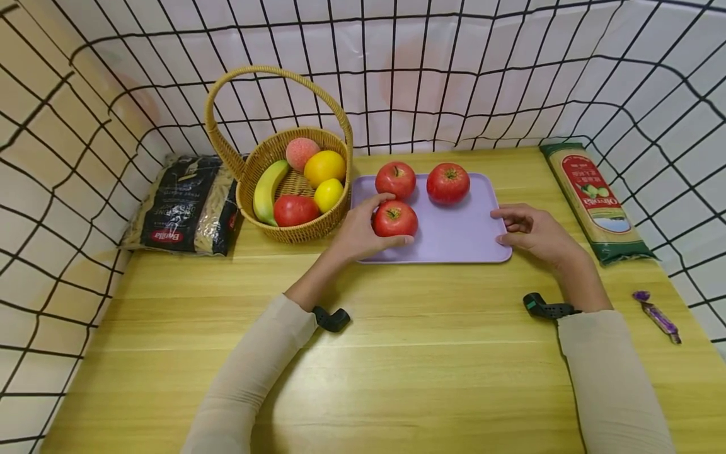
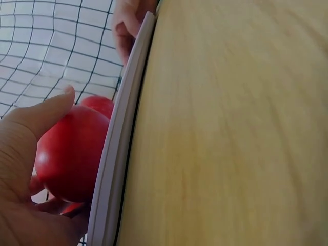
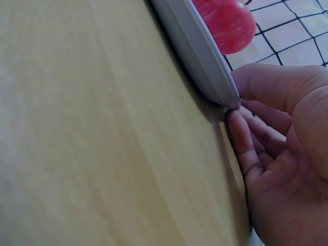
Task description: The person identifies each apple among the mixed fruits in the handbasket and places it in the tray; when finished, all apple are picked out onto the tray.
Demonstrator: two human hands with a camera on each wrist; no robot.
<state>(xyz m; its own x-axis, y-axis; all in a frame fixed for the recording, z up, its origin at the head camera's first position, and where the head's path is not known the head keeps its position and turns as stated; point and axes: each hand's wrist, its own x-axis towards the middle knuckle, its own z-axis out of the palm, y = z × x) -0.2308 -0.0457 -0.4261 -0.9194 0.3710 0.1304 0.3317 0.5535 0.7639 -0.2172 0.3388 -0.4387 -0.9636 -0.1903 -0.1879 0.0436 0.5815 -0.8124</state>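
Near the frame's centre — on a lilac tray [image 1: 454, 236] — the left hand [image 1: 360, 231] clasps the front red apple [image 1: 396, 219] between thumb and fingers, while the right hand [image 1: 537, 234] pinches the tray's right edge.

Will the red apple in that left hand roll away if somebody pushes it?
Probably, unless the left hand holds on: the red apple looks round, so it might roll across the flat purple tray. Its shiny skin may feel slippery. The low rim might not stop a hard push.
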